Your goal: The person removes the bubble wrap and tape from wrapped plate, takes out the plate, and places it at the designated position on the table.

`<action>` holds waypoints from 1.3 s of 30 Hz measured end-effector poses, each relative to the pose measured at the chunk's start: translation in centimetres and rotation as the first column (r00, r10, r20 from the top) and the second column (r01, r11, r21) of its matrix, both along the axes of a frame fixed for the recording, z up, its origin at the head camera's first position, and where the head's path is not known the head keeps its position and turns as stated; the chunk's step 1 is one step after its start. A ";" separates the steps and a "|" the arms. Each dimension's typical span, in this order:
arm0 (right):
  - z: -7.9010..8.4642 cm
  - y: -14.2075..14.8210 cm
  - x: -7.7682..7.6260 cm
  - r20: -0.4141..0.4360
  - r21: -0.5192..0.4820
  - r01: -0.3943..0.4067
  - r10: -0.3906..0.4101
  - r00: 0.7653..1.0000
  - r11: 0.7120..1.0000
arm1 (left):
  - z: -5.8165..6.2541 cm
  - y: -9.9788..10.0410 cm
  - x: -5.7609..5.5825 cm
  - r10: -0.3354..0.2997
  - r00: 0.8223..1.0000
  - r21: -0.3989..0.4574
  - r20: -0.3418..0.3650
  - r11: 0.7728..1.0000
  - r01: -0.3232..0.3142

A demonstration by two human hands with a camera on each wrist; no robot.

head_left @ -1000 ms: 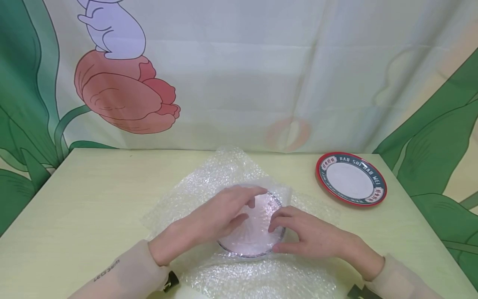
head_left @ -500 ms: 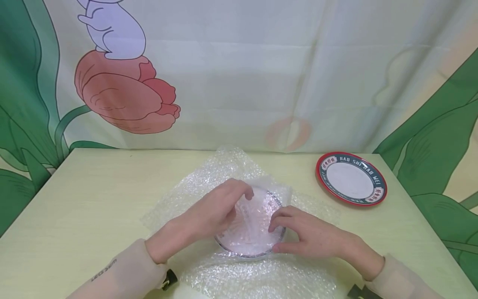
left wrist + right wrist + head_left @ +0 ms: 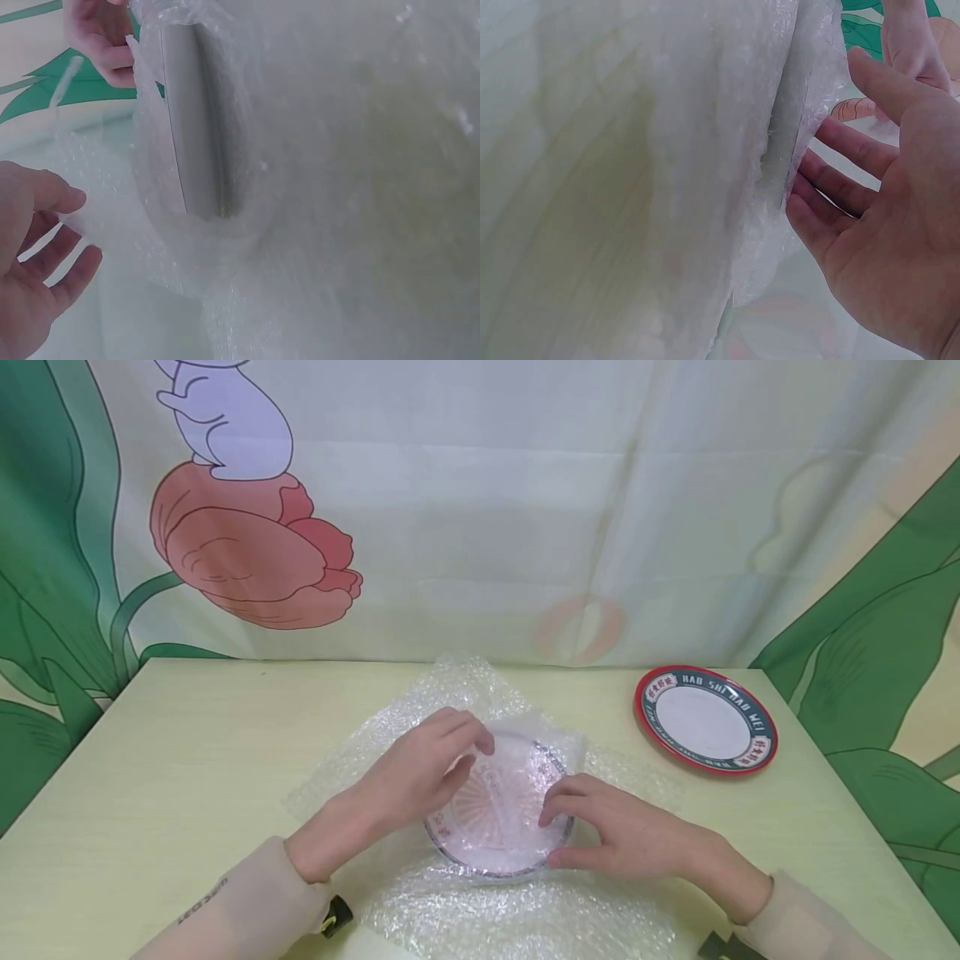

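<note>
A round plate with a dark rim and a pinkish ray pattern lies under clear bubble wrap on the table. My left hand is over the plate's upper left side, thumb and index fingertip apart. In the left wrist view a wisp of wrap shows by the left fingers; whether they touch it I cannot tell. On the right, my right hand rests its loosely bent fingers on the wrapped plate's edge. Its thumb stands away from the other fingers in the right wrist view.
A red-rimmed plate with a green lettered band and white middle lies at the back right of the pale table. Bubble wrap spreads behind and in front of the wrapped plate. A printed curtain hangs behind the table's far edge.
My left hand has moved left from the plate's middle, its index finger drawn back. More of the plate's ray pattern and left rim shows. The right hand has stayed in place.
</note>
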State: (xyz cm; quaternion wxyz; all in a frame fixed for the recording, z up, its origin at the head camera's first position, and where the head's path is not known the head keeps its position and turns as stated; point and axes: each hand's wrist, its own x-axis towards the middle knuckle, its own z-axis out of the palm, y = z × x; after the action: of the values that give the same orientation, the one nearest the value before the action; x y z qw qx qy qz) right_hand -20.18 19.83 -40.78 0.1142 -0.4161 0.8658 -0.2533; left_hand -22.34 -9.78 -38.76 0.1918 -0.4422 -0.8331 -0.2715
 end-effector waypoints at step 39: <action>-0.2 0.1 0.0 0.001 -0.007 -0.004 0.004 1.000 1.000 | -0.3 -1.0 -2.0 0.097 0.995 0.028 -0.014 0.995 -0.096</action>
State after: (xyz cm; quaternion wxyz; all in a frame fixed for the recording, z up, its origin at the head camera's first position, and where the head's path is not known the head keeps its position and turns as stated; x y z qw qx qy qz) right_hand -20.20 19.93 -40.98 0.1136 -0.4183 0.8640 -0.2561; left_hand -24.35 -10.78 -39.03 0.2173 -0.4009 -0.8481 -0.2699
